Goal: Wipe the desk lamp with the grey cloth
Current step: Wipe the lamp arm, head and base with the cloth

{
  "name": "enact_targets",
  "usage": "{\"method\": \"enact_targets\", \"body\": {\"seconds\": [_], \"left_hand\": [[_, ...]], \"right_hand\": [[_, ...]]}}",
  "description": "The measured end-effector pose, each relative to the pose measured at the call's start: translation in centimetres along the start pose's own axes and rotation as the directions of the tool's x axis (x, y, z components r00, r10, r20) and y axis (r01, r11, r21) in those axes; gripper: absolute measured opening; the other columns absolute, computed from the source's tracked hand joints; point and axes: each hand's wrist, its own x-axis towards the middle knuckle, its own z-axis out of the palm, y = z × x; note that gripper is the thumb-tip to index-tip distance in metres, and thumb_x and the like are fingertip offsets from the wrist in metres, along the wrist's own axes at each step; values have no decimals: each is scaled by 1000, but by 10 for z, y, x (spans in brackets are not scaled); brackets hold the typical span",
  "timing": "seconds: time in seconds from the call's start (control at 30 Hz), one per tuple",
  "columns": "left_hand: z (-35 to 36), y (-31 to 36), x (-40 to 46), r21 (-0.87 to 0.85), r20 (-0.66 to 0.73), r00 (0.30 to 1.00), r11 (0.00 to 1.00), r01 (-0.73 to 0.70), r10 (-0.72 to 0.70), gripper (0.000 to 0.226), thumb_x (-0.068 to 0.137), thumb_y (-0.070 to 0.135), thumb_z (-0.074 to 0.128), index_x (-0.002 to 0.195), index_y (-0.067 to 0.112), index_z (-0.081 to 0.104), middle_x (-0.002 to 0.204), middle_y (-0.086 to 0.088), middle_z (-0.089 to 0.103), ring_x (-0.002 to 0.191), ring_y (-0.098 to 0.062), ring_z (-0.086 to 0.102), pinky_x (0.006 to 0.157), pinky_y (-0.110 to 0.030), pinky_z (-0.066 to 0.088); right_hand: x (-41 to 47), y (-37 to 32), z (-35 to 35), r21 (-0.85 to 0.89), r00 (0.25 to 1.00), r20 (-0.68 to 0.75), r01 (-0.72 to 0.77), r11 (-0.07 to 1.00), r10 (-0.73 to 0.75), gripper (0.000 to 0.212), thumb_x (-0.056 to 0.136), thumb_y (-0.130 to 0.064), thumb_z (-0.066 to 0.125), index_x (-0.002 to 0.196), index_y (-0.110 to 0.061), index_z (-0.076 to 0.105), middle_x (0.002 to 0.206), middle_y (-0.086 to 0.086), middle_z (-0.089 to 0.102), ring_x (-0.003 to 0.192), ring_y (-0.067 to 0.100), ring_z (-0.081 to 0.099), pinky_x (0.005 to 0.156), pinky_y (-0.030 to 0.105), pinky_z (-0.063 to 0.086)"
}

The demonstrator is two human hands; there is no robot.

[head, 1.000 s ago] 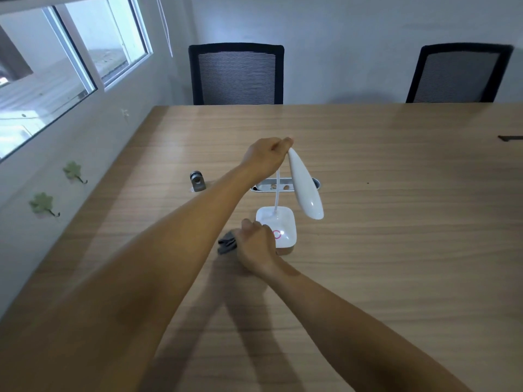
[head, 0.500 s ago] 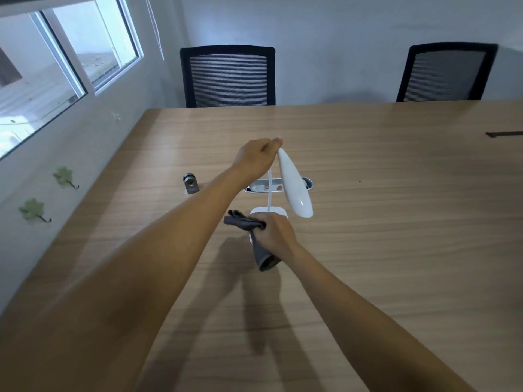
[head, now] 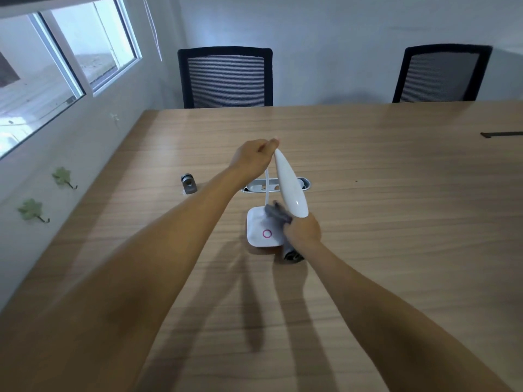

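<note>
A white desk lamp stands mid-table: a square base [head: 259, 232] with a pink ring, a thin neck, and a long white head [head: 291, 186] tilted downward. My left hand [head: 253, 157] pinches the upper end of the lamp head. My right hand [head: 302, 230] holds the grey cloth [head: 278, 213] bunched against the lower tip of the head, above the base. A fold of the cloth hangs below my right hand beside the base.
The wooden table [head: 396, 222] has a silver cable slot [head: 304, 183] behind the lamp and a small grey metal object [head: 188, 183] to the left. Two black mesh chairs [head: 226, 77] stand at the far edge. A wall with windows runs along the left.
My right hand lifted the grey cloth from the table left of the base and carried it right and up to the lamp head's lower tip. My left hand kept its hold.
</note>
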Motion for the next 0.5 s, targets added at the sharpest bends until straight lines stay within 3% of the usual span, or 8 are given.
{"method": "enact_targets", "body": {"seconds": [0.1,0.2,0.27,0.33,0.4,0.43,0.5], "left_hand": [[-2,2,-1,5,15,1000,1000,0,0,49,92,53,39,92,13,66,92,-9,61,87,-22,57,96,-50,51],[0,2,-1,-4,15,1000,1000,7,-7,55,92,53,39,97,7,69,90,-9,59,85,-22,55,96,-51,50],[0,2,-1,3,8,1000,1000,8,-8,57,92,53,38,97,5,69,91,-9,60,86,-22,56,96,-51,51],[0,2,-1,5,7,1000,1000,13,-13,61,92,52,38,101,0,68,92,-10,61,87,-23,57,95,-51,51],[0,1,-1,1,8,1000,1000,14,-14,60,92,52,38,101,2,69,91,-9,61,87,-22,56,95,-51,51],[-1,1,-1,-2,14,1000,1000,15,-15,57,92,53,38,99,5,69,91,-8,60,86,-22,55,96,-51,51],[-1,1,-1,-9,21,1000,1000,17,-17,50,92,52,39,94,11,67,91,-7,60,86,-21,54,96,-51,51]], "right_hand": [[-14,-17,20,-41,964,234,143,989,-130,17,78,-9,52,70,-16,65,80,15,66,79,29,55,64,28,38],[-16,-27,20,51,927,330,170,984,-177,37,78,-9,56,45,-25,48,51,-4,46,73,22,48,51,25,31],[-9,-26,15,133,923,349,120,984,-160,28,78,-12,60,54,-27,60,60,-6,54,78,18,51,54,22,33],[-2,-15,9,165,932,344,63,984,-117,12,77,-16,65,81,-23,73,78,-3,61,83,15,54,60,20,37],[6,3,3,71,961,274,27,997,-45,16,76,-17,66,91,-14,73,85,7,66,89,21,61,60,24,47],[9,12,0,18,978,207,-1,1000,-3,22,77,-18,66,95,-9,73,93,13,70,94,27,64,68,28,52],[14,26,-6,-8,993,93,-73,997,73,25,78,-17,63,98,-4,71,103,18,71,98,34,65,74,32,52]]}}
